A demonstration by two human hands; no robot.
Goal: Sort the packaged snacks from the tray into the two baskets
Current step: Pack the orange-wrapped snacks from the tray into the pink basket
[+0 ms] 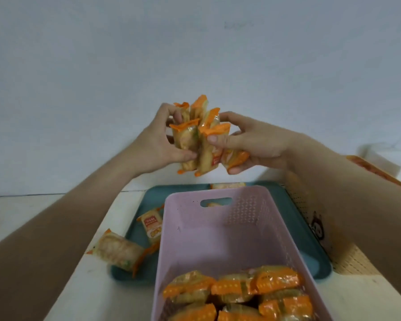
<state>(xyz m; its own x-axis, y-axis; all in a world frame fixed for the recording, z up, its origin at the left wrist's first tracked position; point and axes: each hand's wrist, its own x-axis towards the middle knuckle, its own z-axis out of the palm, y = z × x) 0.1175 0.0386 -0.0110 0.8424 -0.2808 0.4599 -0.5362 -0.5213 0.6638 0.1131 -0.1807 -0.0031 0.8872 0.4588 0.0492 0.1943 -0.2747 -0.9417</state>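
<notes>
The bottom edge crops the pink basket [206,239]; the right forearm [357,205] partly hides the beige basket [347,259].

Pink basket [194,239], teal tray [146,195] (orange-ended snack packets [118,251]).

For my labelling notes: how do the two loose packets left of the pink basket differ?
The far packet lies on the teal tray and shows a red printed label; the near packet overhangs the tray's rim onto the table and shows its clear side. Both have orange ends.
</notes>
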